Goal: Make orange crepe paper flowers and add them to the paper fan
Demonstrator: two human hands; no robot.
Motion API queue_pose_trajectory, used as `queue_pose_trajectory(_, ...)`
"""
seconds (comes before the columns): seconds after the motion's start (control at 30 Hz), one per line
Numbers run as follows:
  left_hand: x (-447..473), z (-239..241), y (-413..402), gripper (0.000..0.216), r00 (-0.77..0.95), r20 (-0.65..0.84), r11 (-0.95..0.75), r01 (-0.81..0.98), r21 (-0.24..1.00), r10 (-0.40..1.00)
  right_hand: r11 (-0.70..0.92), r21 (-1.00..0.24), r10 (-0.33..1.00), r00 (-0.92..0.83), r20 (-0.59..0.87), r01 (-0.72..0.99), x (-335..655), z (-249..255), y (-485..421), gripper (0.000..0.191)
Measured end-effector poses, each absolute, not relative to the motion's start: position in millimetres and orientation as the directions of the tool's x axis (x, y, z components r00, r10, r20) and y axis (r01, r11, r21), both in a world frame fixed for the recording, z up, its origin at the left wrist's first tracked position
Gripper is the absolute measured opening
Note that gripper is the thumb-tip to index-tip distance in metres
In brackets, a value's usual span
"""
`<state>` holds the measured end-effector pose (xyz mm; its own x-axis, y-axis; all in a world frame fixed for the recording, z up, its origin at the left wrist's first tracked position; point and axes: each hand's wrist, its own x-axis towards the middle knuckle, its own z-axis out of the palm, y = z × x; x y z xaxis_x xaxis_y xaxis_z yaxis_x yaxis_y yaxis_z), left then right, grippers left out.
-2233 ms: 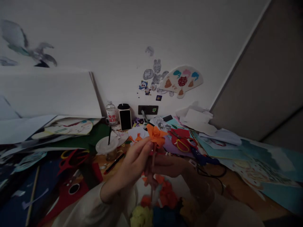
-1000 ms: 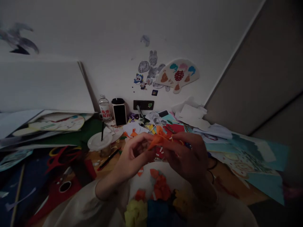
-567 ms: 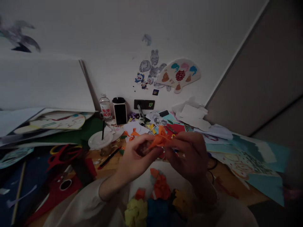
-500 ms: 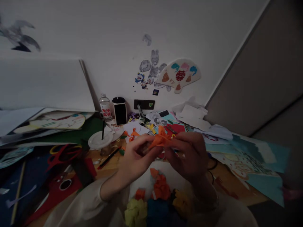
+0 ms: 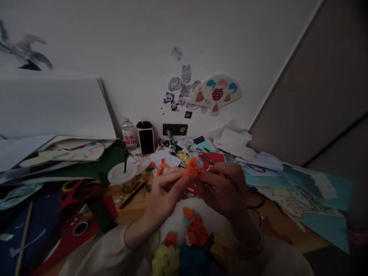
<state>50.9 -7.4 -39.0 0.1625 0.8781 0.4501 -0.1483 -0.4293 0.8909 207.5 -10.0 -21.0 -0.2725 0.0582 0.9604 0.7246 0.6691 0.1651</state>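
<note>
An orange paper flower (image 5: 192, 167) is held up between my two hands, above the middle of the desk. My left hand (image 5: 164, 193) pinches its left side between thumb and fingers. On the other side my right hand (image 5: 225, 188) has its fingers closed at the flower's right edge. Below them lies a white sheet (image 5: 169, 220) bearing crumpled orange paper (image 5: 196, 230). Nearer to me are a yellow-green crumpled paper piece (image 5: 165, 260), a dark blue one (image 5: 191, 258) and a dark yellow one (image 5: 220, 245).
Left of my hands stand a lidded cup with a straw (image 5: 123, 174), a bottle (image 5: 129, 134) and a black-lidded cup (image 5: 146, 138). Red-handled scissors (image 5: 76, 193) and a black pen (image 5: 132, 194) lie there too. Painted blue sheets (image 5: 322, 191) cover the right.
The orange flower has turned in my fingers and now shows a rounder, more bunched side. Both hands have shifted slightly left, still holding it. The view has tilted a little.
</note>
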Motion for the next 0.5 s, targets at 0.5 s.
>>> queue_pose_trajectory(0.5, 42, -49, 7, 0.048, 0.280, 0.419, -0.338, -0.295, 0.894, 0.864, 0.732, 0.190, 0.002, -0.281, 0.960, 0.654, 202, -27, -16, 0.017)
